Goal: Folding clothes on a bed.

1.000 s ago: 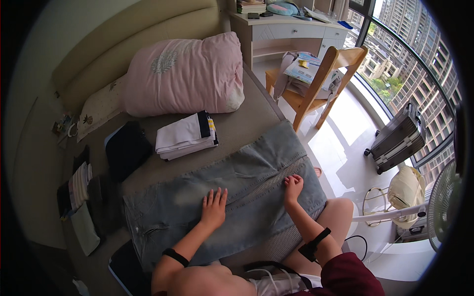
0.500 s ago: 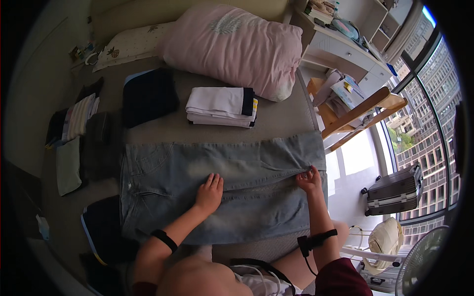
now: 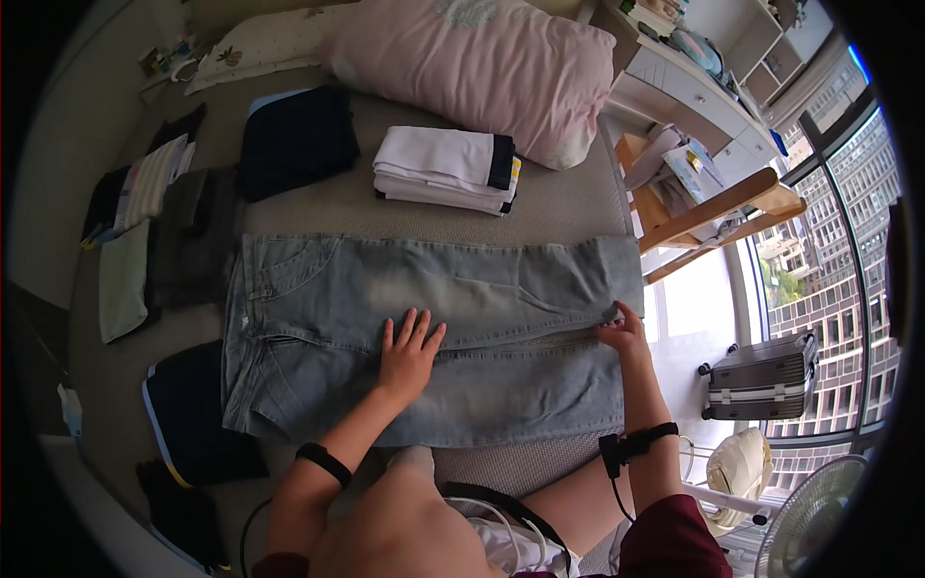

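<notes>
A pair of faded blue-grey jeans (image 3: 501, 289) lies spread sideways across the bed before me, waistband at the left and leg ends at the right. My left hand (image 3: 409, 358) rests flat on the jeans around the crotch, fingers spread. Near the leg ends, my right hand (image 3: 622, 328) pinches the inner edge of the far leg between thumb and fingers. Between the two legs a narrow gap shows towards the right. Just beyond the jeans sits a folded white stack of clothes (image 3: 438, 164) with a black band.
Folded dark clothes (image 3: 297, 144) lie farther back, with more folded clothes (image 3: 125, 275) along the left. A pink quilt (image 3: 472, 72) and a pillow (image 3: 270, 43) are at the bed's head. Right of the bed stand a wooden chair (image 3: 713, 212), a suitcase (image 3: 761, 376) and a fan (image 3: 809, 520).
My left hand's fingers have spread apart on the denim. My right hand has moved slightly right, still pinching the leg, and the gap between the legs has narrowed. The whole view has shifted a little.
</notes>
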`<control>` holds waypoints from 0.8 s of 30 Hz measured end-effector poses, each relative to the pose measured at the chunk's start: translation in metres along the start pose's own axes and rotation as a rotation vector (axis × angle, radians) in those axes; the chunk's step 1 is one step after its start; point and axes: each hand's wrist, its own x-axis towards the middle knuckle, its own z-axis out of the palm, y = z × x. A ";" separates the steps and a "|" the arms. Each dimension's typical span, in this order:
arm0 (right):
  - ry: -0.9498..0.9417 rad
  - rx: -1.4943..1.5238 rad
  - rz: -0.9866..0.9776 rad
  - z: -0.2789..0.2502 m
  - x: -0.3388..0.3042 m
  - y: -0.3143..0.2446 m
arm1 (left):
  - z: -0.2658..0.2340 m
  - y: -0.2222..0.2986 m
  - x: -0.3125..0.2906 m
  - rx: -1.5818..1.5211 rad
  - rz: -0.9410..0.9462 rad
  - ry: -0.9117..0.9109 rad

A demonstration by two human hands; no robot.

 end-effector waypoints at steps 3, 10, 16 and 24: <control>-0.065 0.136 0.046 0.001 -0.007 0.002 | 0.002 -0.001 -0.001 -0.006 0.015 0.013; -0.423 0.394 -0.171 -0.039 0.046 0.014 | -0.001 0.001 0.001 -0.015 -0.032 0.007; -1.306 0.237 -0.037 -0.073 0.103 -0.004 | 0.004 0.010 0.007 -0.038 -0.027 0.005; -0.524 0.199 -0.326 -0.002 0.053 0.014 | 0.002 0.001 -0.002 -0.029 -0.059 0.046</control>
